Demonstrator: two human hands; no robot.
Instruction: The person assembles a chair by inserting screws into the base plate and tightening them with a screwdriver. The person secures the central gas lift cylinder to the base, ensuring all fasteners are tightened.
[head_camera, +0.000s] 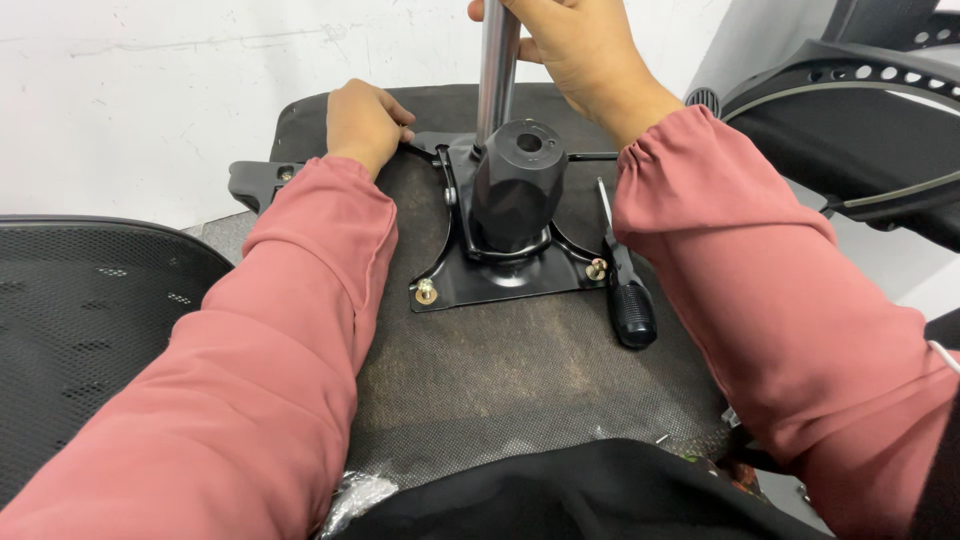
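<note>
You are working over an upturned office chair seat (520, 370), its dark fabric underside facing you and filling the middle of the view. A black metal mechanism plate (500, 280) is lying flat on that underside toward its far end, with a black housing (515, 195) standing on it. A chrome gas-lift cylinder (496, 70) is rising upright from behind that housing. Your right hand (580, 55) is wrapping around the cylinder near the top of the view, fingers closed on it. Your left hand (365, 120) is resting curled on the seat's far left edge, touching the plate's lever; what it grips cannot be told. A black-handled screwdriver (625, 275) is lying just right of the plate. Brass-coloured bolts (425, 291) are sitting in the plate's near corners.
</note>
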